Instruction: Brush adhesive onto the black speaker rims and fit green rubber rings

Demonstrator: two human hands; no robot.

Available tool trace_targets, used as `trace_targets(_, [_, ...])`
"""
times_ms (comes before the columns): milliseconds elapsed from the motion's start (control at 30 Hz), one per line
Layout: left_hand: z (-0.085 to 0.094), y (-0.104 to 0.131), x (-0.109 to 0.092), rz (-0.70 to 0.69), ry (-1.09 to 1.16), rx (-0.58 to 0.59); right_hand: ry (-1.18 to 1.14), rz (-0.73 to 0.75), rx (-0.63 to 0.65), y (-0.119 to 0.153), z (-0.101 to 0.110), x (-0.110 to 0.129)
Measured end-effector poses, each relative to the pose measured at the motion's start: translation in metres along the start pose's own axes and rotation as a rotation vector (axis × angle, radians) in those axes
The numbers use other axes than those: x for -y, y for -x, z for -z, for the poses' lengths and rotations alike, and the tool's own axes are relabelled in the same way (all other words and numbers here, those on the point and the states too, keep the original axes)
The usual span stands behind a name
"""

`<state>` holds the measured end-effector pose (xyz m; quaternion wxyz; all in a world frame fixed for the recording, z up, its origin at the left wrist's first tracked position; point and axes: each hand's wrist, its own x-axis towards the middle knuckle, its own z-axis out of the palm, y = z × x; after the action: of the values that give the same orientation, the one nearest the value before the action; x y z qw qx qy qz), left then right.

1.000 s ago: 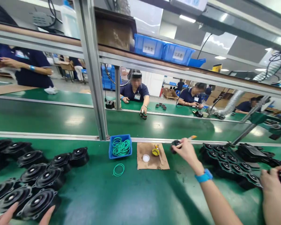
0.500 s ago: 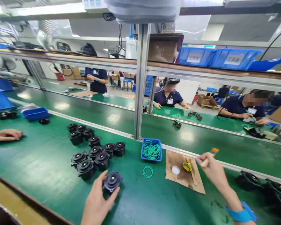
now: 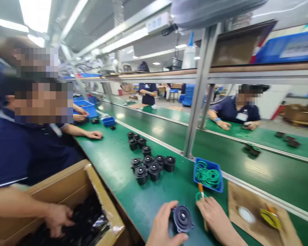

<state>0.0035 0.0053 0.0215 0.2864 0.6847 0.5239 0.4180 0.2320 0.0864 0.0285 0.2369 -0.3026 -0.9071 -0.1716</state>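
Observation:
My left hand (image 3: 162, 226) grips a round black motor-like part (image 3: 182, 219) by its rim, thumb and fingers on opposite sides, its ringed face turned up. Just right of it, my right hand (image 3: 217, 218) holds a small wooden-handled brush (image 3: 201, 190) with orange bristles pointing away from me. Its fingertips reach down at a loose green rubber ring (image 3: 197, 196) on the green table (image 3: 113, 164); whether they pinch the ring is hidden. Behind that hand stands a blue bin (image 3: 221, 187) full of green rings.
Several black parts (image 3: 154, 171) stand grouped ahead on the left. Cardboard (image 3: 236, 194) at right carries a white disc (image 3: 246, 214) and a yellow pot (image 3: 270, 218). A co-worker's hand (image 3: 58, 218) reaches into a carton (image 3: 92, 181) at left. A metal post (image 3: 195, 112) rises behind the bin.
The view has swung left, bringing a co-worker and carton into sight. My right hand has moved left with the brush, from beside the cardboard to the loose ring. My left hand still holds the part.

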Motion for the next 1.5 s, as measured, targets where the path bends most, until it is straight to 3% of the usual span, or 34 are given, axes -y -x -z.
trace_targets(133, [-0.003, -0.008, 0.002, 0.039, 0.014, 0.03, 0.04, 0.056, -0.195, 0.009, -0.015, -0.019])
trace_targets(333, [-0.009, -0.008, 0.006, 0.021, 0.059, 0.016, -0.055, 0.067, -0.207, 0.005, -0.01, -0.028])
trace_targets(600, [-0.003, -0.004, -0.009, 0.154, 0.068, 0.019, 0.005, 0.07, -0.207, -0.001, -0.002, -0.025])
trace_targets(800, [0.005, -0.004, -0.022, 0.127, 0.147, -0.023, -0.16, -0.058, -0.214, -0.009, 0.04, -0.021])
trace_targets(900, [0.004, -0.004, -0.019, 0.176, 0.221, -0.021, -0.357, 0.04, -0.241, -0.02, 0.061, 0.001])
trace_targets(1033, [0.002, -0.003, -0.016, 0.186, 0.275, 0.004, -0.423, 0.187, -0.134, -0.03, 0.073, 0.027])
trace_targets(1167, [0.006, -0.003, -0.016, 0.146, 0.182, 0.029, -0.446, 0.125, -0.142, -0.031, 0.073, 0.031])
trace_targets(1333, [0.008, -0.008, -0.016, -0.067, 0.093, 0.073, -0.555, -0.004, -0.079, -0.024, 0.061, 0.026])
trace_targets(1500, [0.008, -0.015, -0.018, -0.111, -0.016, 0.067, -0.63, -0.095, -0.009, -0.018, 0.047, 0.025])
